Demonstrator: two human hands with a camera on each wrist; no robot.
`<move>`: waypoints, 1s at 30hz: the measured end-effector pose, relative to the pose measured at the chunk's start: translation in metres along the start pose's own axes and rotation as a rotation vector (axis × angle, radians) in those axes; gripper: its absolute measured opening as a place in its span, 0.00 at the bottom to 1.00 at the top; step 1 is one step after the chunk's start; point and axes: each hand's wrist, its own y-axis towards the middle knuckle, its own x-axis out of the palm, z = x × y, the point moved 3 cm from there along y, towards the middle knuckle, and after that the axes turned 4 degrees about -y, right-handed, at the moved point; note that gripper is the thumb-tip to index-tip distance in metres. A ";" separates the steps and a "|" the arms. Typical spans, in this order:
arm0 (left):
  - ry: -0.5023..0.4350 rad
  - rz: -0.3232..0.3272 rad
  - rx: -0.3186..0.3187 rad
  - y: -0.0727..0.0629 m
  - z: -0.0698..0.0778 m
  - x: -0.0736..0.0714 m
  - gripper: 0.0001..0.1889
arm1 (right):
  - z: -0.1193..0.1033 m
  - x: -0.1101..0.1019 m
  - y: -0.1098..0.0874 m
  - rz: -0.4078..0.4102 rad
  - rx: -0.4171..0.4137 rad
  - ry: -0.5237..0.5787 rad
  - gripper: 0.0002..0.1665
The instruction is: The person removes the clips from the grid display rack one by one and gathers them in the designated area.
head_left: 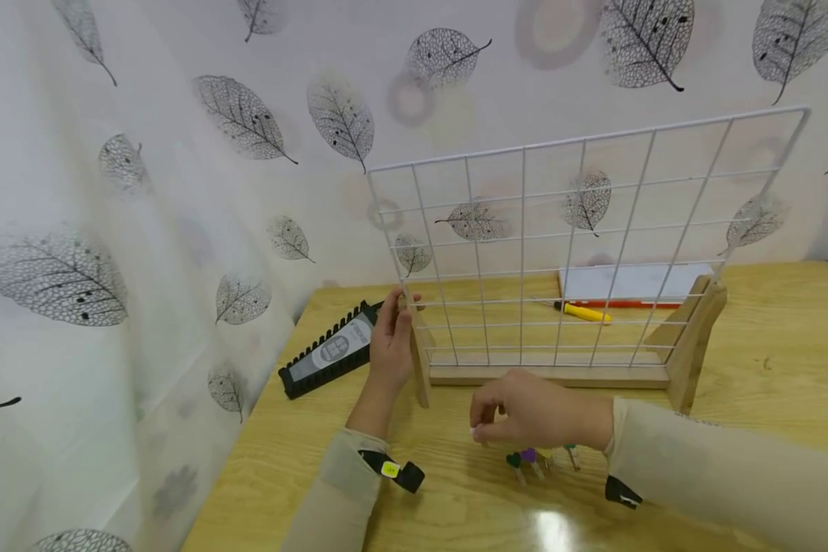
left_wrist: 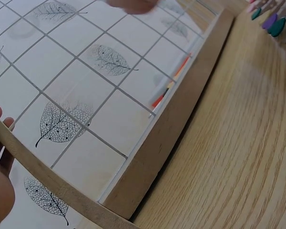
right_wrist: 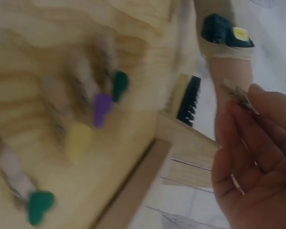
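A white wire grid stands tilted in a wooden stand with a base bar. My left hand grips the stand's left wooden post, thumb in front of it. My right hand is in front of the base bar, above the table. Between its thumb and fingertips it pinches a small wooden clothespin. Several more clothespins with heart tops lie on the table below that hand: a green one, a yellow one, a purple one and another green one.
A black toothed rack with a grey label lies left of the stand. Behind the grid, a yellow-handled screwdriver lies near a white tray-like object with a red edge. A leaf-print curtain hangs along the table's left and back.
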 end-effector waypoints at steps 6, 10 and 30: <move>-0.024 -0.006 0.010 0.001 0.001 0.000 0.35 | 0.010 0.022 -0.011 -0.048 0.116 0.020 0.03; -0.029 -0.003 -0.003 0.002 0.003 0.000 0.37 | 0.017 0.034 -0.014 -0.052 0.163 0.047 0.04; -0.015 0.013 -0.025 -0.005 -0.003 -0.003 0.28 | 0.029 0.050 -0.022 -0.025 0.091 -0.208 0.04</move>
